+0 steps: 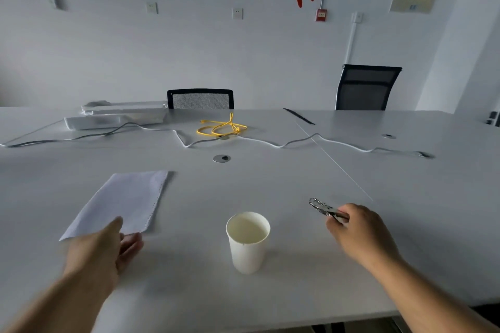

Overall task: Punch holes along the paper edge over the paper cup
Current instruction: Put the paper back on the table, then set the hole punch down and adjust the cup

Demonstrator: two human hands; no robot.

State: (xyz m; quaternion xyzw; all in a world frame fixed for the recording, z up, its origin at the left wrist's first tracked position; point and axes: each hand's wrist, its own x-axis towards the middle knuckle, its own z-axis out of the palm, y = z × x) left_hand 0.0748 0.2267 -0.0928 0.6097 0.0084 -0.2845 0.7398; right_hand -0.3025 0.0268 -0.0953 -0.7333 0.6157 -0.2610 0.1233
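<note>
A white paper cup [248, 240] stands upright and open near the front middle of the table. A white sheet of paper [121, 203] lies flat to its left, with a row of small holes along its right edge. My left hand [108, 249] is at the sheet's near corner, thumb over the paper and fingers apart; whether it grips the sheet is unclear. To the right of the cup, my right hand [359, 230] is closed on the handles of a metal hole punch [324, 208], whose head points up and left just above the table.
The white table [270, 189] carries a coiled yellow cable [221, 127], a long white cord [297, 142], a round grommet [221, 158] and white trays [116, 115] at the far left. Two black chairs [365, 88] stand behind it.
</note>
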